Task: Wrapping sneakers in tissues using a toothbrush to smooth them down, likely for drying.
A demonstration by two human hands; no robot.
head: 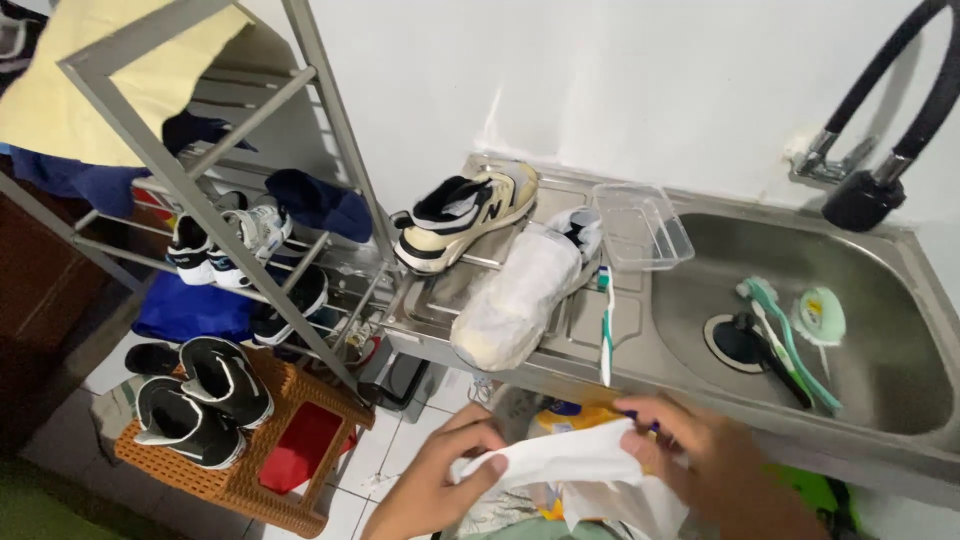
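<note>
Both my hands hold a white sheet of tissue paper [565, 458] at the bottom of the head view, just in front of the steel sink counter [640, 345]. My left hand [435, 480] pinches its left end, and my right hand [715, 455] grips its right end. On the drainboard lies a shoe wrapped in white paper [515, 290], its toe toward me. Behind it a cream and black sneaker [465, 212] rests tilted against the wall. A white and green toothbrush [605, 320] lies beside the wrapped shoe.
A clear plastic box [642, 228] sits at the basin's edge. Brushes [790, 340] lie in the sink basin [880, 320] under a black hose tap [865, 195]. To the left, a metal rack [215, 215] holds shoes and cloths; black boots [205, 400] stand on an orange stool [250, 470].
</note>
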